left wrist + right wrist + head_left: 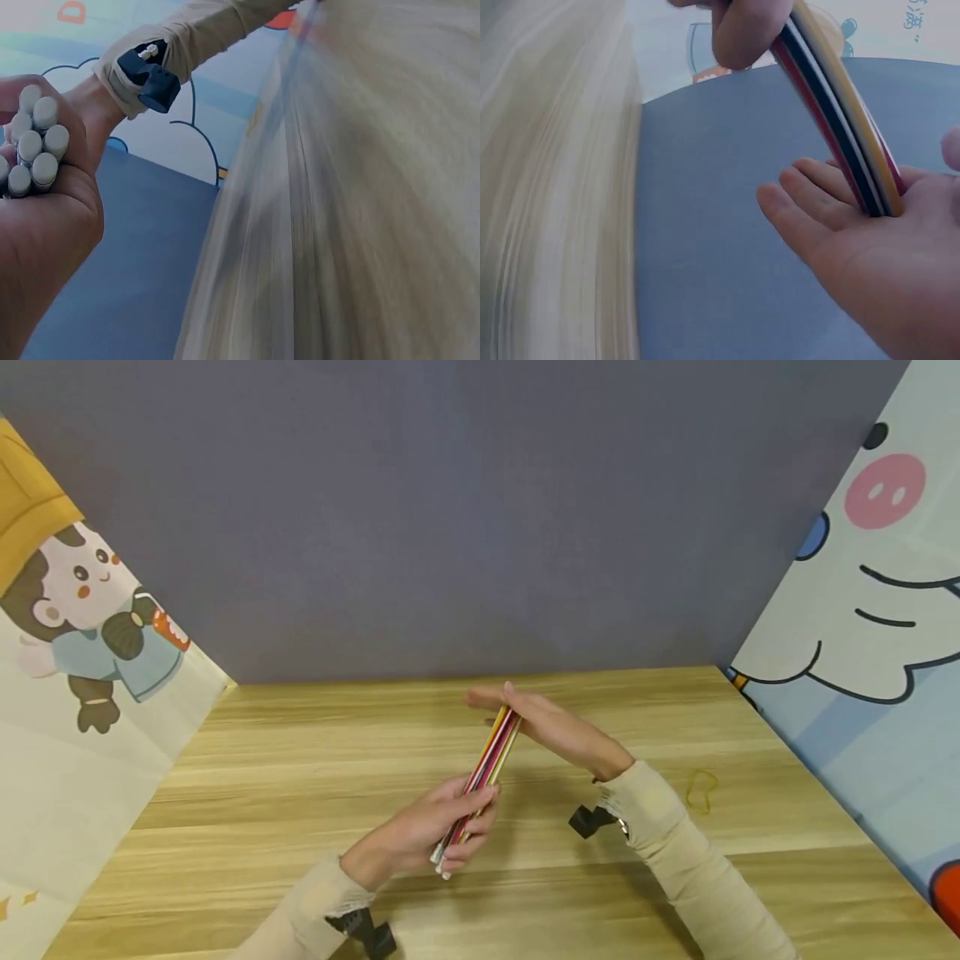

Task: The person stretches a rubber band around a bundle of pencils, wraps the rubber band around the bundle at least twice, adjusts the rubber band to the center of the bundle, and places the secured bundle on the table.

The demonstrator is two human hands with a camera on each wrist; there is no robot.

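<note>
A bundle of several striped, coloured pencils (491, 752) slants above the wooden table. My left hand (442, 822) grips it around the lower part. White round eraser ends (34, 142) poke out of that fist in the left wrist view. At the bundle's upper end, my right hand (551, 722) is held flat with its fingers straight. The far tips of the pencils (847, 127) meet its open palm (885, 240) in the right wrist view. Part of the bundle is hidden behind the left fingers.
A thin yellow rubber band (701, 791) lies on the wooden table (262, 760), to the right of the right forearm. A grey panel (465, 527) stands along the back edge. Cartoon-printed panels (847, 635) rise on both sides.
</note>
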